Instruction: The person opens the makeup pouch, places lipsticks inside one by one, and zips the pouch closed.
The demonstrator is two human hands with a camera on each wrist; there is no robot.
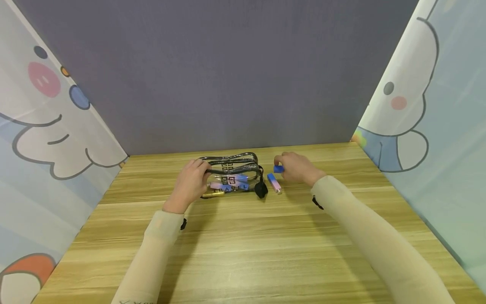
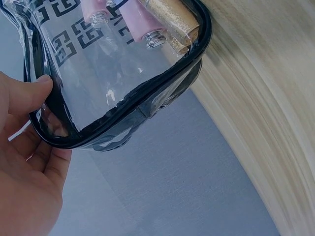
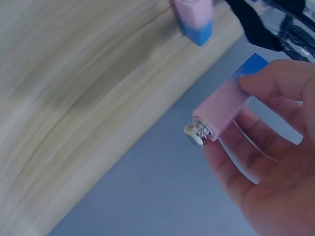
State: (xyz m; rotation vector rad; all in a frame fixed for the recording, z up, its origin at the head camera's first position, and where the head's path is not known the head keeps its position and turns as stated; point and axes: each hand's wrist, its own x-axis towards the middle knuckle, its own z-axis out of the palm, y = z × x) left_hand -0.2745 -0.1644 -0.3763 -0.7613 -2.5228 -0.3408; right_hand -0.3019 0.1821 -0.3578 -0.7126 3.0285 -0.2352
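My left hand (image 1: 190, 181) grips the black-trimmed edge of a clear toiletry bag (image 2: 98, 96) printed with TRAVEL, its thumb on one side and fingers on the other. Through the plastic show pink-and-blue tubes (image 2: 139, 22) and gold glittery tubes (image 2: 172, 22) at the bottom. To the right of the bag my right hand (image 1: 298, 166) holds a square pink-and-blue tube (image 3: 224, 105) above the table, pinched between thumb and fingers. Its silvery end points away from the palm in the right wrist view. A similar tube (image 1: 274, 183) lies on the table between bag and right hand.
A black tab or strap end (image 1: 260, 190) hangs at the bag's right end. The wood-grain table (image 1: 243, 249) meets a dark grey panel (image 1: 243, 76) at the back. Cartoon-printed curtains (image 1: 429, 84) stand on both sides.
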